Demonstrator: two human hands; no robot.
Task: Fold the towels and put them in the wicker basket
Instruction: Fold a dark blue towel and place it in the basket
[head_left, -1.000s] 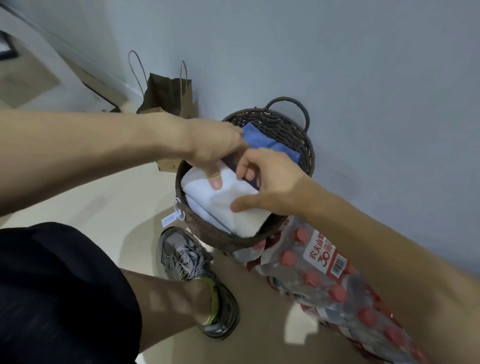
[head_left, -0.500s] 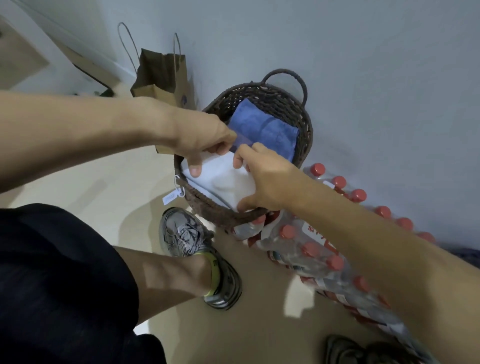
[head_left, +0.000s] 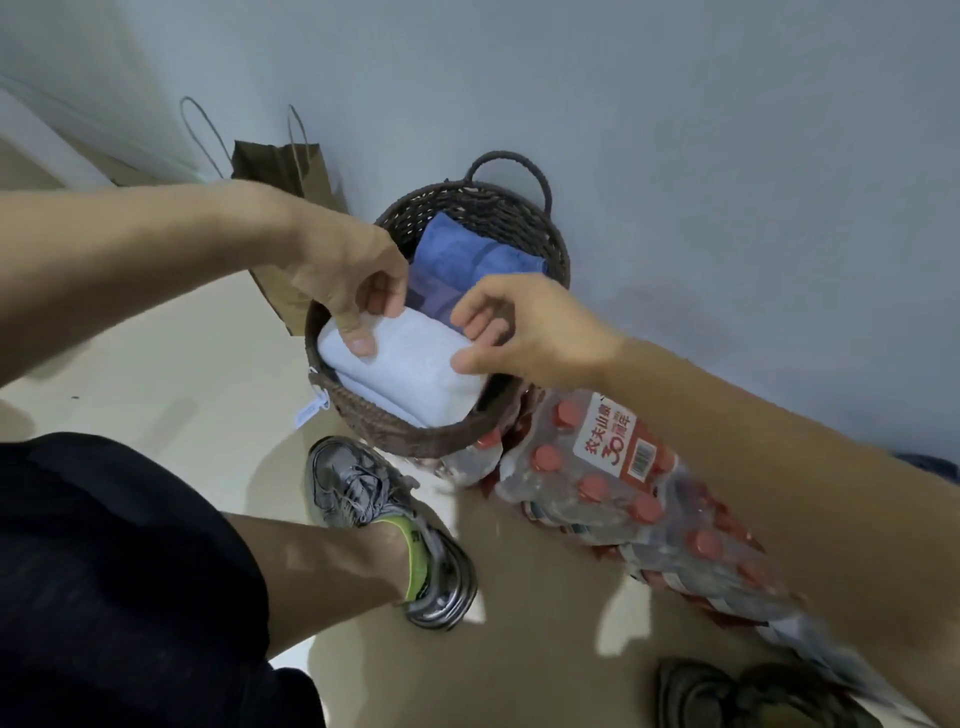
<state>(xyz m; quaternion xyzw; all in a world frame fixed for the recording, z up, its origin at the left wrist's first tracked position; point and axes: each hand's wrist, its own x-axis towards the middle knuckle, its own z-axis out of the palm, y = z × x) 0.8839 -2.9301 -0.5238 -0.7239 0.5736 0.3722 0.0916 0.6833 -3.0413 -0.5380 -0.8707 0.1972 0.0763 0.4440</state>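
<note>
A dark brown wicker basket (head_left: 415, 434) with a loop handle stands on the floor against the grey wall. Inside, a folded white towel (head_left: 410, 364) lies at the near side. A folded blue towel (head_left: 467, 260) sits behind it, with a purplish one (head_left: 434, 301) between them. My left hand (head_left: 348, 270) grips the white towel's far left edge, thumb on top. My right hand (head_left: 514, 327) holds its right end, thumb on the top and fingers curled behind the far edge.
A brown paper bag (head_left: 283, 171) leans on the wall left of the basket. A shrink-wrapped pack of red-capped water bottles (head_left: 613, 493) lies right of it. My grey sneaker (head_left: 384, 525) stands just before the basket. Another dark shoe (head_left: 737, 696) is at bottom right.
The white towel has sunk lower into the basket under both hands. My hands have spread apart along its far edge, showing more of the blue towel. The view shifted slightly.
</note>
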